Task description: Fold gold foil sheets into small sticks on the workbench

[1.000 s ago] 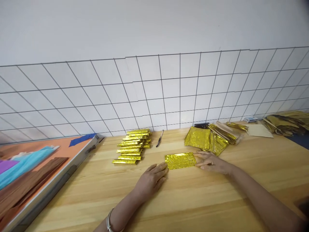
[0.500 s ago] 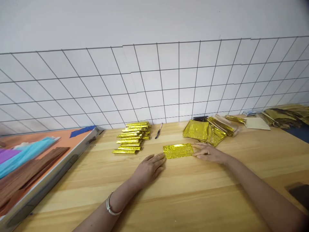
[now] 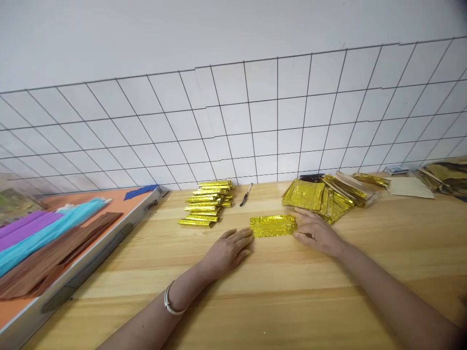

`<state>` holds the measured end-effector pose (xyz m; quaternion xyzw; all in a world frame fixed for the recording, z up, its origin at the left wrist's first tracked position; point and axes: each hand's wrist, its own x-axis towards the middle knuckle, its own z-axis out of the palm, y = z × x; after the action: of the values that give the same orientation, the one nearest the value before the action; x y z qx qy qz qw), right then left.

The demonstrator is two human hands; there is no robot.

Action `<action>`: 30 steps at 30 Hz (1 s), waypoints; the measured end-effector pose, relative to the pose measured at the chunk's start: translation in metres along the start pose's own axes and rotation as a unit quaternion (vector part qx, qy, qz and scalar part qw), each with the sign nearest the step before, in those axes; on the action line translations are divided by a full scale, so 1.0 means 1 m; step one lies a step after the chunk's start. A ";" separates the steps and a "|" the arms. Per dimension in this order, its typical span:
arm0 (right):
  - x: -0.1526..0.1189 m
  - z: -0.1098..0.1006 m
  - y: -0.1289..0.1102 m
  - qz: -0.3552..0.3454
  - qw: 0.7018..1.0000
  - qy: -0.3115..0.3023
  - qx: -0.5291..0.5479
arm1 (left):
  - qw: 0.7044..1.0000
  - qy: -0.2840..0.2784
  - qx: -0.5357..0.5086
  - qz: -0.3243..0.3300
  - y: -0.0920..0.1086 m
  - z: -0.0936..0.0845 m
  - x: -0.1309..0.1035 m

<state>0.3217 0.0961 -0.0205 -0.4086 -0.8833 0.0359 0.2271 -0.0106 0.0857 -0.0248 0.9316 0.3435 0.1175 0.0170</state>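
Observation:
A shiny gold foil paper sheet [image 3: 273, 226], a crinkled rectangle, lies flat on the wooden table [image 3: 233, 301] between my hands. My left hand [image 3: 228, 253] rests flat with its fingertips at the sheet's left end. At the right end is my right hand [image 3: 317, 232], thumb and fingers apart, touching or nearly touching the edge. Beyond my left hand sits a stack of narrow folded gold strips [image 3: 207, 201]. A loose pile of gold foil sheets [image 3: 304, 194] lies just past my right hand.
A pen [image 3: 245, 195] lies by the stack of strips. On the left, an orange-topped tray or board with a raised edge [image 3: 109, 250] bears brown [image 3: 62, 253], turquoise [image 3: 54, 231] and purple paper. A pale card [image 3: 410, 187] lies at the right, before the tiled wall [image 3: 262, 116].
The view has shifted slightly left. My right hand's fingers have spread a little at the sheet's right end; my left hand stays at the left end.

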 end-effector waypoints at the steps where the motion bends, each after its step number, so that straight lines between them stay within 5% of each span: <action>1: 0.001 0.000 -0.003 -0.002 1.000 0.006 -0.009 | 1.000 -0.004 -0.002 0.000 0.000 0.000 0.000; 15: 0.003 0.013 -0.026 -0.023 0.993 0.037 -0.109 | 1.000 -0.026 -0.005 -0.009 0.000 0.002 -0.002; 25: 0.021 0.045 -0.073 -0.008 0.991 -0.128 -0.039 | 0.999 -0.023 -0.009 -0.021 0.005 -0.004 -0.001; 30: 0.020 0.046 -0.076 0.011 0.988 -0.151 -0.027 | 0.999 -0.010 0.021 -0.047 0.010 0.000 0.004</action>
<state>0.2366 0.0663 -0.0353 -0.4144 -0.9034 0.0759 0.0792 -0.0017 0.0808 -0.0225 0.9156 0.3893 0.1001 0.0069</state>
